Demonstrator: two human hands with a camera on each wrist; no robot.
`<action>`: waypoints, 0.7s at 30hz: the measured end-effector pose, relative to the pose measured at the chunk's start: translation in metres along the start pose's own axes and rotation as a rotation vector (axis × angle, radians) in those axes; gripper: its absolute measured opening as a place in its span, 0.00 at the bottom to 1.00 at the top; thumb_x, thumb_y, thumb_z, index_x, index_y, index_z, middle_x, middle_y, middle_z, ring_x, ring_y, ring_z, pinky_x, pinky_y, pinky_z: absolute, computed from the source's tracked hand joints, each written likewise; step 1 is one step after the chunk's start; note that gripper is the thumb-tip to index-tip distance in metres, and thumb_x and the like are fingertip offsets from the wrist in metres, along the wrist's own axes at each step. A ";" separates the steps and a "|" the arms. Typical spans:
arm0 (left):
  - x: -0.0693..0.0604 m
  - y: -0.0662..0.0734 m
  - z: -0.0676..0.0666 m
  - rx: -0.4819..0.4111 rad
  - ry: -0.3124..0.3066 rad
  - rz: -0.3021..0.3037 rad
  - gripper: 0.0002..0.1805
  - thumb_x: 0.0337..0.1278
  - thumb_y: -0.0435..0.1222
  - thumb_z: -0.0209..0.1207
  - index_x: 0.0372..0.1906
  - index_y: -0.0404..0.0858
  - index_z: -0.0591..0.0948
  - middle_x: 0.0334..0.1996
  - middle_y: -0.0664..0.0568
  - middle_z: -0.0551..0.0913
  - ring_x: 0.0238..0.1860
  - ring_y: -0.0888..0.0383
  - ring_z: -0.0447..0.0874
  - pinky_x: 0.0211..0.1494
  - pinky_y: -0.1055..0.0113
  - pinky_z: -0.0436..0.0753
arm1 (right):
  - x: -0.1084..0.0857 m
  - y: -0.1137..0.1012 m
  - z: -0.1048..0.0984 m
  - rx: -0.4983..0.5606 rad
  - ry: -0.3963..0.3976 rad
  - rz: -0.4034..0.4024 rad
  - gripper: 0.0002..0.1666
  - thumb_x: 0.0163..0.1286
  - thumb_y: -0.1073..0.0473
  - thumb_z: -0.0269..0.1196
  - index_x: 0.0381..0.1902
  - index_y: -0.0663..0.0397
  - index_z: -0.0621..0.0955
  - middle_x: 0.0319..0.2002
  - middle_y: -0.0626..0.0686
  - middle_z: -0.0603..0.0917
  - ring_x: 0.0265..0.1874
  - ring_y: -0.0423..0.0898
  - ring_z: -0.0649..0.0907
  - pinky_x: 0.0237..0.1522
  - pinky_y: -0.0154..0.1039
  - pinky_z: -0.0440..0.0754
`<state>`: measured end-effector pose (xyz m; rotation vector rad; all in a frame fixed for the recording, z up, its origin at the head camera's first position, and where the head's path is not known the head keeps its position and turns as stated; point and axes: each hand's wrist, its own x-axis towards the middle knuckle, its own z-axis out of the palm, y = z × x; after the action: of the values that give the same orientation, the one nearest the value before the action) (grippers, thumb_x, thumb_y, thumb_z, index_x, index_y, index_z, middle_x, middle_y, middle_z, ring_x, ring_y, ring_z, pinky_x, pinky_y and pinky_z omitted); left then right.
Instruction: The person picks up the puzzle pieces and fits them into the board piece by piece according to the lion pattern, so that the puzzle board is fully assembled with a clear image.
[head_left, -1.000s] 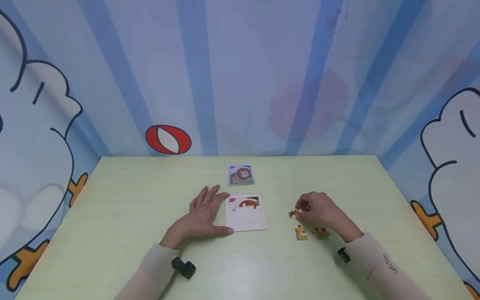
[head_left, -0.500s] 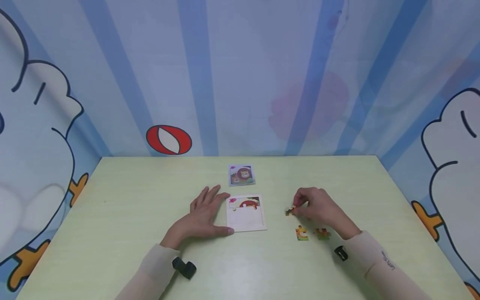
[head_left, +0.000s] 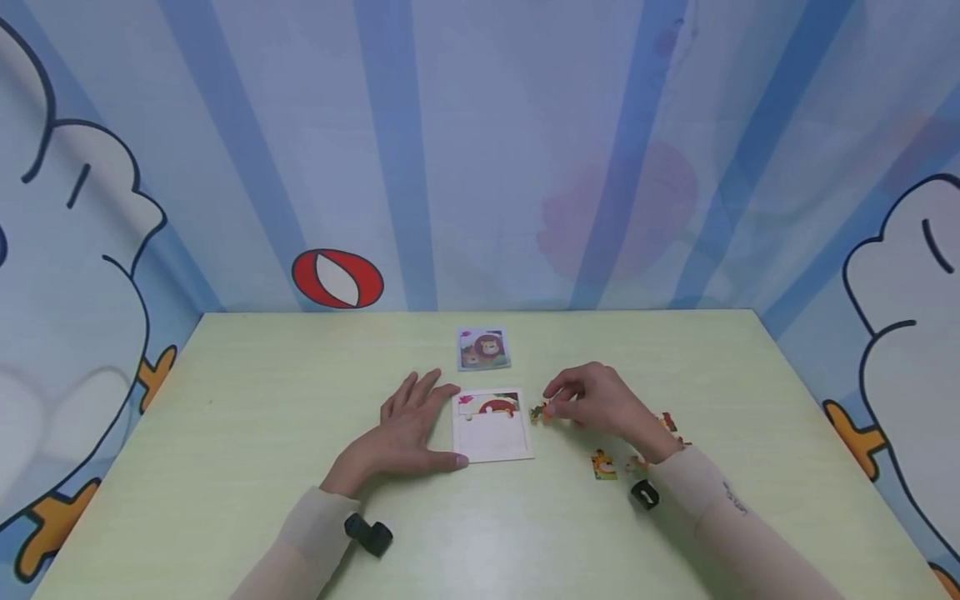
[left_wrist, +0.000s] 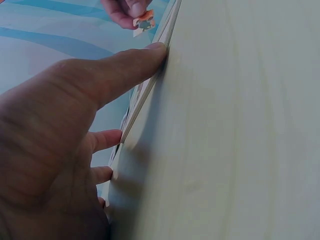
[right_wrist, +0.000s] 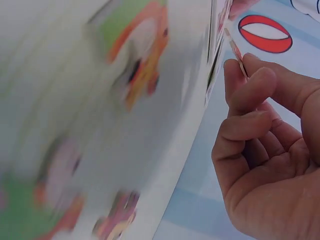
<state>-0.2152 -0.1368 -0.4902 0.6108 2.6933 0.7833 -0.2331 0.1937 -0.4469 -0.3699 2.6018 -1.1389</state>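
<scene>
A white square puzzle frame [head_left: 491, 442] lies on the table, its top strip filled with picture pieces and the rest bare. My left hand [head_left: 408, 433] has its fingers spread, with thumb and index finger touching the frame's left corners. Just right of the frame, my right hand [head_left: 600, 404] pinches a puzzle piece [head_left: 537, 412] between thumb and fingers. In the left wrist view that piece [left_wrist: 145, 22] shows orange and grey-green. Loose pieces lie near the right forearm, one of them yellow [head_left: 603, 465]; the sleeve and wrist partly cover others.
Behind the frame lies a picture card [head_left: 482, 349] with a lion on it. A light wooden table [head_left: 300, 358] reaches back to a blue striped curtain [head_left: 495, 167] printed with cartoon figures. Both wrists wear small black devices.
My right hand has picked up a piece from the loose ones and carried it left, close to the frame's right edge. The left hand has stayed in place.
</scene>
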 end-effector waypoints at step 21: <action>0.000 0.000 -0.003 0.031 -0.014 -0.003 0.56 0.54 0.61 0.73 0.84 0.50 0.61 0.90 0.43 0.44 0.89 0.32 0.32 0.85 0.24 0.43 | 0.032 -0.041 0.059 0.068 -0.035 0.049 0.05 0.68 0.57 0.76 0.41 0.47 0.93 0.26 0.47 0.91 0.15 0.42 0.80 0.24 0.34 0.75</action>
<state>-0.2163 -0.1377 -0.4877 0.6164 2.6978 0.7357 -0.2371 0.1161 -0.4591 -0.3069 2.5205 -1.1895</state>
